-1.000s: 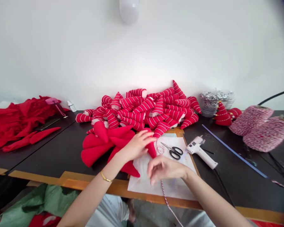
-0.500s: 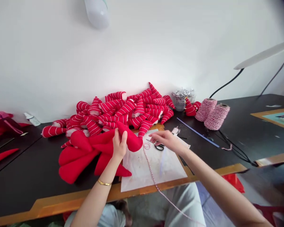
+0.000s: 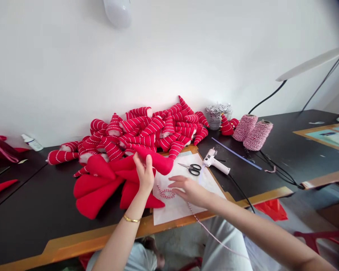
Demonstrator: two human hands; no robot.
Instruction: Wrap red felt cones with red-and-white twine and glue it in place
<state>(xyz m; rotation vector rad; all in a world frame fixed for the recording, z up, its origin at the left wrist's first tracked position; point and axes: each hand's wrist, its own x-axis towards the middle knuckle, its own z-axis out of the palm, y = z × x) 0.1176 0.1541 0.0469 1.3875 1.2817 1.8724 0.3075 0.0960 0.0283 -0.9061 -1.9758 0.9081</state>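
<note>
A plain red stuffed cone [image 3: 161,162] is held in my left hand [image 3: 145,174], its thumb and fingers around the narrow part. My right hand [image 3: 188,189] hovers over the white sheet [image 3: 169,216], at the coiled red-and-white twine [image 3: 166,193]; its fingers are apart and slightly curled, and whether they touch the twine is unclear. Black-handled scissors [image 3: 194,169] lie just behind my right hand. A white glue gun [image 3: 215,162] rests to their right. Several plain red cones [image 3: 97,192] lie left of my left hand.
A heap of twine-wrapped red cones [image 3: 141,130] lies along the wall. Two twine spools [image 3: 257,135], a tub of silver material [image 3: 218,114] and a blue strip [image 3: 237,153] are at the right. A white bottle [image 3: 32,143] stands tilted at the left.
My right hand has moved down and slightly left from above the scissors to the twine, uncovering the scissors and glue gun. The held cone has tilted slightly, and the twine coil sits lower.
</note>
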